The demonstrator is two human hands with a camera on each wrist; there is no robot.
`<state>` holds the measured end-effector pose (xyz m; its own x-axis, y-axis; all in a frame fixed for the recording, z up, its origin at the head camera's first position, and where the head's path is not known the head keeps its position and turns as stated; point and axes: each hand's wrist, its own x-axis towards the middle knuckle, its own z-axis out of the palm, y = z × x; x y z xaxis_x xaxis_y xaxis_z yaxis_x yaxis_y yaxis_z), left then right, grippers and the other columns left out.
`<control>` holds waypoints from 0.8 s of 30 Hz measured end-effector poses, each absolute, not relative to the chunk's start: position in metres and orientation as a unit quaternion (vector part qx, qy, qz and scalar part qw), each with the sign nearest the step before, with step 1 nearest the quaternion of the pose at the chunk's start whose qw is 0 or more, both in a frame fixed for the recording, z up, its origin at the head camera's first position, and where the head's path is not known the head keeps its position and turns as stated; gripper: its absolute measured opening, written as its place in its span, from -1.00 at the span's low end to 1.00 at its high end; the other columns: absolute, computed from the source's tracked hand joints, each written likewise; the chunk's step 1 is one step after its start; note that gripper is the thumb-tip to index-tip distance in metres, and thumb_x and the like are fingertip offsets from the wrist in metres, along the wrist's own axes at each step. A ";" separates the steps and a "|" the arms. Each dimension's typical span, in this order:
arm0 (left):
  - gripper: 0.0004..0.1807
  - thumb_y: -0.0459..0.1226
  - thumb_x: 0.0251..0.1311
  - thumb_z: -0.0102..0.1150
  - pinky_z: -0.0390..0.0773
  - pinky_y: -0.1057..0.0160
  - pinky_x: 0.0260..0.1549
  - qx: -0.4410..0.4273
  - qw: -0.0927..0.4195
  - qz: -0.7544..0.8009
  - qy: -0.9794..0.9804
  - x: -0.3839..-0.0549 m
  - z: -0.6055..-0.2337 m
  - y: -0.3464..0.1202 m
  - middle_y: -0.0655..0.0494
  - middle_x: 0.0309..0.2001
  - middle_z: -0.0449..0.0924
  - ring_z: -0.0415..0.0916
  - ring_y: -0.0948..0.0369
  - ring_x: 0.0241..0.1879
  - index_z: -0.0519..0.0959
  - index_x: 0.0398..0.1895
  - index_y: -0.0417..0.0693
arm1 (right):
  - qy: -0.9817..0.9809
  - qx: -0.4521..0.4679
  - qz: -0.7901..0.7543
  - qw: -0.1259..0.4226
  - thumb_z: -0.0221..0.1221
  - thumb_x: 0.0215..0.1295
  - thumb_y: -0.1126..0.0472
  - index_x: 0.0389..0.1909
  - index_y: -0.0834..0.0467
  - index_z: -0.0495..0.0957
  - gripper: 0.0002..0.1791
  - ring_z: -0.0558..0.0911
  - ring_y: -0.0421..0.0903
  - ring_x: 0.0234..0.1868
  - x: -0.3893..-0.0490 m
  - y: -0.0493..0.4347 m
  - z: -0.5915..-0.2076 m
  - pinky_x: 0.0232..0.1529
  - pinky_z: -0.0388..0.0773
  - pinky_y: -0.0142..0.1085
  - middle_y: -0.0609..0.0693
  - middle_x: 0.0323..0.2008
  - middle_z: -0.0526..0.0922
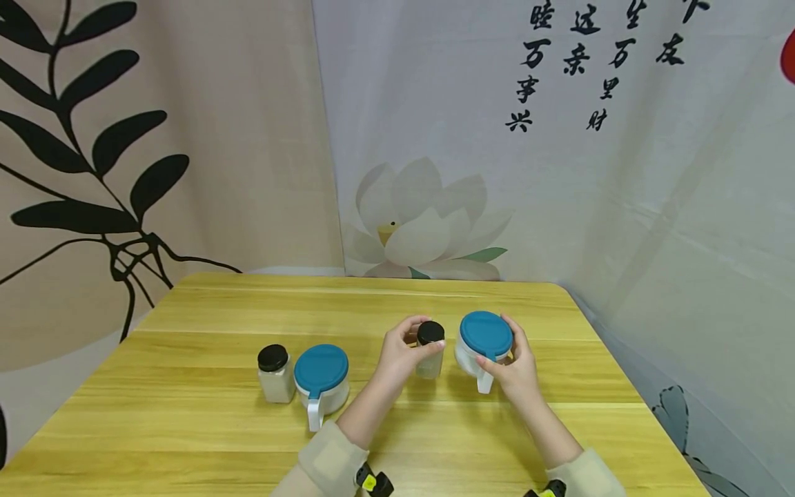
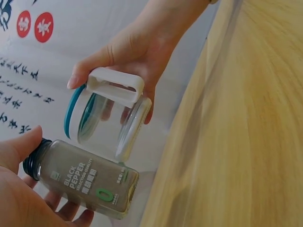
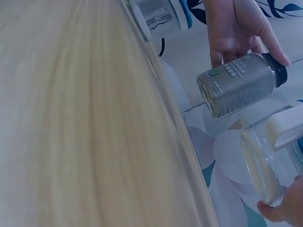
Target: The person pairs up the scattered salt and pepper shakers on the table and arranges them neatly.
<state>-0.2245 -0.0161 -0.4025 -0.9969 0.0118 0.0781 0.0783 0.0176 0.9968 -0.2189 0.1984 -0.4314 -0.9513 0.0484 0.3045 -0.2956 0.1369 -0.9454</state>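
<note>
My left hand (image 1: 400, 352) grips a black pepper bottle (image 2: 90, 179) around its black cap, thumb on one side and fingers on the other. Its label faces the left wrist camera, and grey powder fills the glass. To the right, my right hand (image 1: 515, 362) holds a clear glass jar (image 2: 106, 120) with a blue lid (image 1: 486, 334) and a white handle (image 2: 116, 85). Thumb and fingers span the jar's sides near the lid. Pale contents lie at the bottom of this jar. In the wrist views, both containers are held up off the table, side by side.
On the wooden table (image 1: 186, 421), left of my arms, stand a second black-capped bottle (image 1: 275, 376) with pale contents and a second blue-lidded jar (image 1: 321, 376), close together. A printed cloth (image 1: 559, 207) hangs behind the table's far edge.
</note>
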 end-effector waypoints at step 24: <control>-0.49 -0.31 -0.07 0.50 0.48 0.13 -0.22 -0.036 0.002 -0.694 -0.719 -0.212 -0.407 -0.015 0.06 -0.12 0.53 0.40 0.08 -0.12 0.56 0.03 0.00 | -0.745 0.095 0.648 0.128 0.32 0.00 0.52 0.42 0.22 0.10 -0.06 0.37 -0.14 0.13 -0.206 0.201 -0.435 -0.04 0.43 -0.46 0.18 0.31 0.28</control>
<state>-0.2124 -0.0153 -0.4070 -0.9974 0.0483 0.0528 0.0544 0.0328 0.9980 -0.2065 0.2011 -0.4354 -0.9489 0.0239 0.3146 -0.3083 0.1417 -0.9407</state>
